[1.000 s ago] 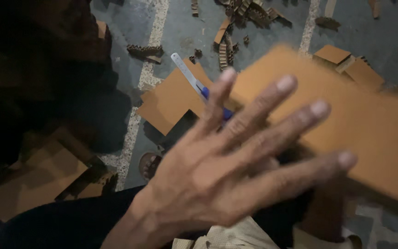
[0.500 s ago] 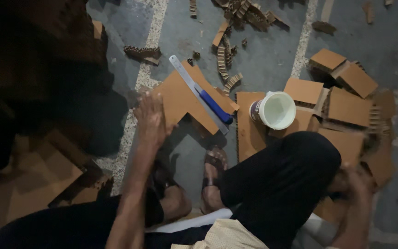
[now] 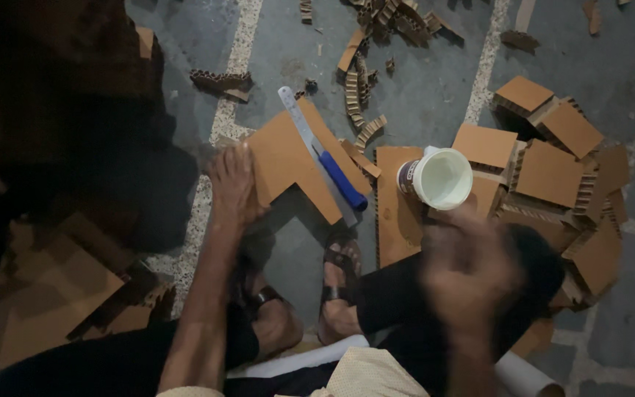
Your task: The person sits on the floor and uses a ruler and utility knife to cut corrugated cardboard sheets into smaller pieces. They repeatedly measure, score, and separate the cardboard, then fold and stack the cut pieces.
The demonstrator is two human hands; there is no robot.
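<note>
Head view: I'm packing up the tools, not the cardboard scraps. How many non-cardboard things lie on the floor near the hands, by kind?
Metal ruler: 1
Blue-handled cutter: 1
White tub: 1
Total: 3

The left hand touches the L-shaped cardboard piece under the ruler; the right hand is blurred and its hold cannot be told.

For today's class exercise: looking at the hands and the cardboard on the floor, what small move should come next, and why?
Probably close the left hand on the L-shaped cardboard piece to steady it. That hand lies at its edge, the ruler and blue knife rest on it, and the right hand is blurred, holding nothing visible.
</note>
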